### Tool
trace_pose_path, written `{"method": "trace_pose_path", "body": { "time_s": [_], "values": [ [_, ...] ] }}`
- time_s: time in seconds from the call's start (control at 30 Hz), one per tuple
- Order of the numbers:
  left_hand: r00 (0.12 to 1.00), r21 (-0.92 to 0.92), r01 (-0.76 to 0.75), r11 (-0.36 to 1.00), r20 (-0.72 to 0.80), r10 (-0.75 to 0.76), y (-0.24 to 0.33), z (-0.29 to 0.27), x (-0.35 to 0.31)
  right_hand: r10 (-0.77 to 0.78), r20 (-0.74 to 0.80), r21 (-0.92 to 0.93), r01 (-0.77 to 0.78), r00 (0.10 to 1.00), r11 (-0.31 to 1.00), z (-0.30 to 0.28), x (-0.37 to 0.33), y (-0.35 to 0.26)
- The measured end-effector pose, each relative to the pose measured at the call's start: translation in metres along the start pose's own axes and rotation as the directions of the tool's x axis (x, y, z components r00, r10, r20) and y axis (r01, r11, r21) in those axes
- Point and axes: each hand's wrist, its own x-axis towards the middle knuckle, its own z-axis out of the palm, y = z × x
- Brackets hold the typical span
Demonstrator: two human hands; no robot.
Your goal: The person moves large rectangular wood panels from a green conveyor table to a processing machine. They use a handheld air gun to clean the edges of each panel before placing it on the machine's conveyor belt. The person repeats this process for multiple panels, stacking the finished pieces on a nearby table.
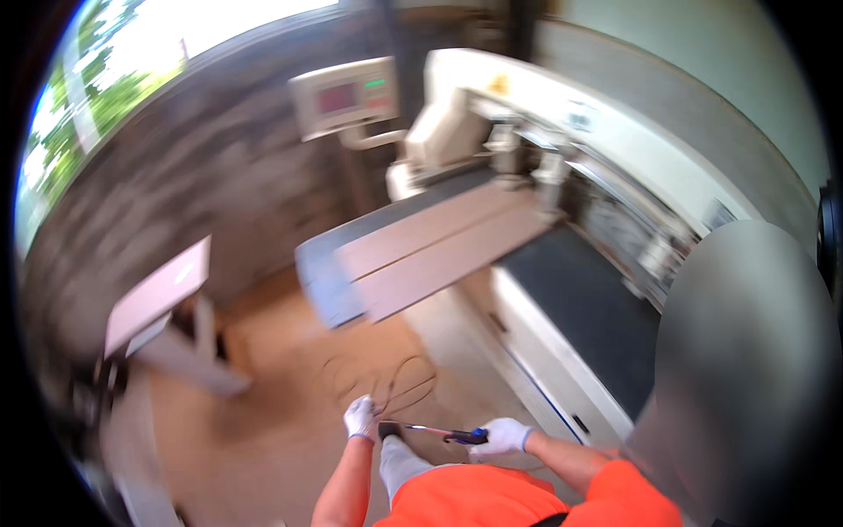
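Head view, blurred by motion, gives me two white-gloved hands low in the picture, above an orange shirt. My right hand [502,436] is closed around the dark blue handle of a slim tool [443,432], which looks like a thin rod or blade with a reddish tint; I cannot tell its exact kind. The tool runs leftward from that grip, its thin end reaching toward a dark shoe [388,429] on the floor. My left hand [360,416] hangs just beside the shoe and near the tool's tip; whether its fingers are curled shut or loose is too smeared to tell, and it does not appear to hold anything.

As for progress, I judge the work at the machine not yet started: two long pale boards [439,255] lie side by side on the dark feed table [329,290] of a large white machine [562,158], well apart from both hands, and neither hand touches them. A control panel [344,97] with lit displays stands beyond. Thin cables [386,382] loop on the dusty brown floor between the hands and the table. A grey rounded shape [746,369] fills the right side, and another pale panel [158,294] rests on a stand at left.
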Motion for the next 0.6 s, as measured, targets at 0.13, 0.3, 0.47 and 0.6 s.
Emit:
{"method": "trace_pose_path", "body": {
  "time_s": [0.13, 0.3, 0.47, 0.6],
  "values": [
    [0.946, -0.173, 0.145, 0.974, -0.264, -0.188, -0.060, -0.098, -0.099, -0.011, 0.141, -0.020, 0.014, 0.990, 1.000, 0.041, -0.034, 0.005],
    [0.848, -0.258, 0.318, 0.912, -0.354, -0.396, -0.150, -0.169, -0.228, 0.157, 0.350, 0.213, -0.242, 0.924, 0.947, 0.091, -0.055, 0.045],
    [0.831, -0.388, 0.283, 0.877, -0.357, -0.426, -0.242, -0.176, -0.319, 0.256, 0.357, 0.454, -0.407, 0.898, 0.793, 0.141, -0.070, 0.110],
    [0.840, -0.443, 0.109, 0.890, -0.437, -0.321, -0.280, -0.170, -0.391, 0.359, 0.358, 0.334, -0.478, 0.862, 0.812, 0.176, -0.078, 0.141]
  ]
}}
